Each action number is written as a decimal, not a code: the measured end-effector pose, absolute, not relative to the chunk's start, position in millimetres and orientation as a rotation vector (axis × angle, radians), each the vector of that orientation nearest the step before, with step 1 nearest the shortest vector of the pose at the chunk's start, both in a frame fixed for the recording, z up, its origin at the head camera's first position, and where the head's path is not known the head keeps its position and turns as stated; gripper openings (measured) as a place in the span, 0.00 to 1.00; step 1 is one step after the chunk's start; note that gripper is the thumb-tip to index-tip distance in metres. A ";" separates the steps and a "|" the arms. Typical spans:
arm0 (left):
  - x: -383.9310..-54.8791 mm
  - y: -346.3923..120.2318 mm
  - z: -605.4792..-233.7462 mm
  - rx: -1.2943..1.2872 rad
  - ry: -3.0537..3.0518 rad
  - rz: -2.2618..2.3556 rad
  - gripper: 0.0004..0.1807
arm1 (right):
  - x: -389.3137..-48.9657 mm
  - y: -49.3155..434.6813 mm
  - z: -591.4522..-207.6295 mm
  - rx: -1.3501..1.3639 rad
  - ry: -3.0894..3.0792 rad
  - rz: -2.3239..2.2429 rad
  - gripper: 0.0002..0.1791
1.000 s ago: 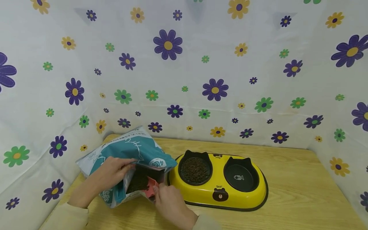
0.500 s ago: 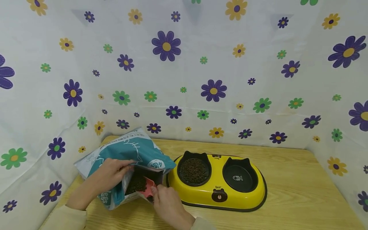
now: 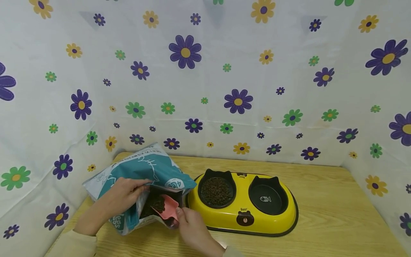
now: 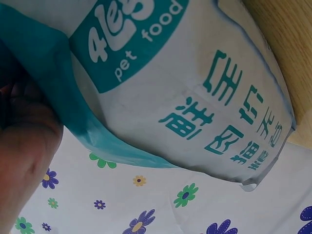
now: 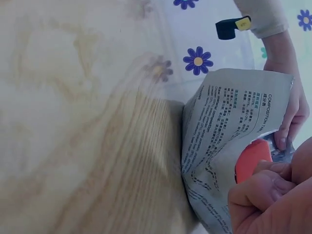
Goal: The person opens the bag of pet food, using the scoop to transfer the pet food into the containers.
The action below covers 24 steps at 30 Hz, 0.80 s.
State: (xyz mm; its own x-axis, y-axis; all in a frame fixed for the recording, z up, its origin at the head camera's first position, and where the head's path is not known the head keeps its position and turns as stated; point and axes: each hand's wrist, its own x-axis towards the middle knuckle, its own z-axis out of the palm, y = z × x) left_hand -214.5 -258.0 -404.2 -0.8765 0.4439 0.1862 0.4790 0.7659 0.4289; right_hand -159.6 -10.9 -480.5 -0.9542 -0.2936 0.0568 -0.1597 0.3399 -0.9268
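Within the mouth of a teal-and-white bag (image 3: 165, 175), pink scoop (image 3: 170, 207) with brown kibble (image 3: 158, 205) pinched by the right hand (image 3: 194, 226), bag rim gripped in the left hand's (image 3: 126, 191) curled fingers, yellow feeder (image 3: 221, 216) set just beside on the wooden table (image 3: 330, 214), its nearer dish (image 3: 210, 174) filled with kibble.

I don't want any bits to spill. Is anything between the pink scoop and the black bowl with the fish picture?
Yes. The pink scoop is in the mouth of the bag, so the bag's edge is in between. Past that, the bowl of brown kibble sits before the fish bowl.
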 end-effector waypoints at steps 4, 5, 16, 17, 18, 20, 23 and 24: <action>-214.2 -258.1 -405.0 -0.761 -2.873 -0.733 0.15 | -158.4 -7.1 -482.6 -0.394 2.390 -1.747 0.22; -214.3 -258.1 -405.2 -0.762 -2.871 -0.733 0.15 | -158.0 -6.2 -482.8 -0.391 2.372 -1.757 0.22; -214.5 -257.9 -406.1 -0.751 -2.874 -0.727 0.16 | -153.3 4.9 -479.4 -0.388 2.177 -1.808 0.21; -214.4 -258.2 -406.3 -0.751 -2.872 -0.723 0.15 | -153.1 5.5 -479.1 -0.394 2.174 -1.804 0.20; -214.3 -258.4 -406.3 -0.752 -2.870 -0.720 0.15 | -153.0 6.1 -479.2 -0.400 2.168 -1.805 0.20; -214.4 -258.5 -405.8 -0.751 -2.869 -0.720 0.15 | -151.9 7.6 -478.4 -0.422 2.166 -1.806 0.20; -214.7 -258.3 -405.3 -0.764 -2.861 -0.734 0.15 | -150.5 10.6 -476.0 -0.427 2.147 -1.799 0.20; -214.9 -258.1 -405.0 -0.770 -2.859 -0.740 0.15 | -149.9 12.0 -475.2 -0.430 2.143 -1.797 0.20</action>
State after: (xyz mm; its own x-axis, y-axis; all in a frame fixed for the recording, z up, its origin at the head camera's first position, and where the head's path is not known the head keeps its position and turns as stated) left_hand -214.9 -258.1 -405.0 -0.8690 0.4500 0.2058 0.4934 0.7555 0.4310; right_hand -149.9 12.0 -475.2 -0.9066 -0.4196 -0.0439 -0.0300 0.1681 -0.9853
